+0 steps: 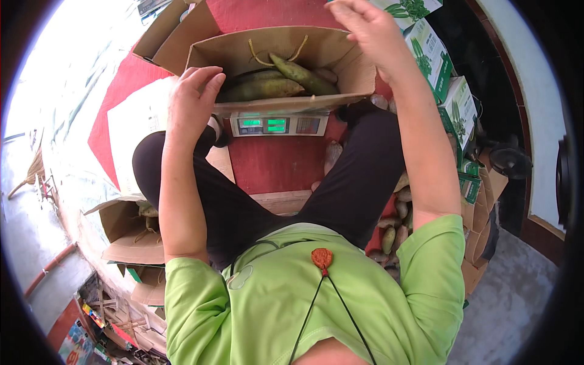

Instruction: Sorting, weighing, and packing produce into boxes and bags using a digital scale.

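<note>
From the head camera, the person sits with knees apart in black trousers and a lime-green shirt, looking down at an open cardboard box [243, 52] that stands on a digital weighing scale [278, 125]. The scale rests on a red mat [274, 161], between the knees, its display panel facing the person with two green lit windows.

Inside the box lie several long green, tuber-like vegetables [267, 85], piled against the near wall; one of them, pointed at its end, lies slantwise across the others toward the box's right near corner. Thin yellowish stems curl up against the far wall of the box.

The left hand [191, 100] rests on the near left corner of the box, palm down, fingers bent loosely over the rim; it grips nothing, only touches the cardboard edge. The right hand [368, 27] is raised above the box's right far corner, fingers half curled, apart from the box; nothing can be seen in it, though whether something small sits between its fingertips cannot be told.

On the floor by the right knee lies a heap of similar vegetables [395, 225]. Green-and-white printed cartons [453, 100] are stacked along the right side, and another open cardboard box [131, 228] sits by the left hip.
</note>
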The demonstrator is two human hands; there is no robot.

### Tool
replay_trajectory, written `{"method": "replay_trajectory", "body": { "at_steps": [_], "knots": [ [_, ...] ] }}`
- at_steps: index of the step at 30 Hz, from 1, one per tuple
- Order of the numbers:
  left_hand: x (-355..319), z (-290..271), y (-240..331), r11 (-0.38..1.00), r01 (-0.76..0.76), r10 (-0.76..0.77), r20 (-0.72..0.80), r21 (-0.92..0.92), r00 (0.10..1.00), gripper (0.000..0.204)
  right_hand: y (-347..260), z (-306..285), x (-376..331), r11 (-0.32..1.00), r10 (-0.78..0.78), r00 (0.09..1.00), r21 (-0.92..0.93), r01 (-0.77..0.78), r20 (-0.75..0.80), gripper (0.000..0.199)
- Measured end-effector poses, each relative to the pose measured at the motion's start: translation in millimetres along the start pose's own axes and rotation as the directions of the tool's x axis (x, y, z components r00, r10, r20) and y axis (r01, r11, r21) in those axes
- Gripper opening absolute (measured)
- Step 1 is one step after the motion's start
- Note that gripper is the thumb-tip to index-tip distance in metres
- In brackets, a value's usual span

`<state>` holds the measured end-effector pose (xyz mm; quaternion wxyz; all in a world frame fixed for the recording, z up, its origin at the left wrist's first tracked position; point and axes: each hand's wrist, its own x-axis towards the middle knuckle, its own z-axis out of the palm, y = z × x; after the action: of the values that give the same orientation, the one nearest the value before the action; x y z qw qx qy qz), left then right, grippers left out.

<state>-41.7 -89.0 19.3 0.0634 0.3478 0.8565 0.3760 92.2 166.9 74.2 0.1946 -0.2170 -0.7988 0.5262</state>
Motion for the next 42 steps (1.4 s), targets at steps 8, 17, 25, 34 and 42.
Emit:
{"method": "replay_trajectory", "body": {
  "at_steps": [8,17,25,34,42],
  "knots": [
    [-3.7,-0.7,3.5,0.999,0.004,-0.003,-0.032,0.032,0.999,0.022,47.8,-48.6,-28.1,0.928,0.209,0.941,0.357,-0.105,-0.268,0.019],
    [-2.8,5.2,6.3,0.998,0.03,-0.03,-0.003,0.047,1.0,0.022,71.9,-61.9,-52.3,0.858,0.281,0.91,0.504,-0.097,-0.304,0.017],
    [-0.6,13.2,10.1,0.996,-0.018,0.018,0.011,0.088,1.0,0.021,88.9,-128.5,-112.1,0.914,0.27,0.868,0.393,-0.095,-0.418,0.018],
    [0.5,16.4,-17.6,0.997,-0.062,0.056,0.101,0.054,0.993,0.02,197.0,-156.1,-294.0,0.765,0.644,0.585,0.383,-0.518,-0.493,0.018],
    [8.7,22.8,-33.3,0.964,-0.18,0.158,0.124,0.194,0.98,0.024,284.3,-49.6,-539.2,0.35,0.906,0.213,0.366,-0.862,-0.365,0.014]
  ]
}}
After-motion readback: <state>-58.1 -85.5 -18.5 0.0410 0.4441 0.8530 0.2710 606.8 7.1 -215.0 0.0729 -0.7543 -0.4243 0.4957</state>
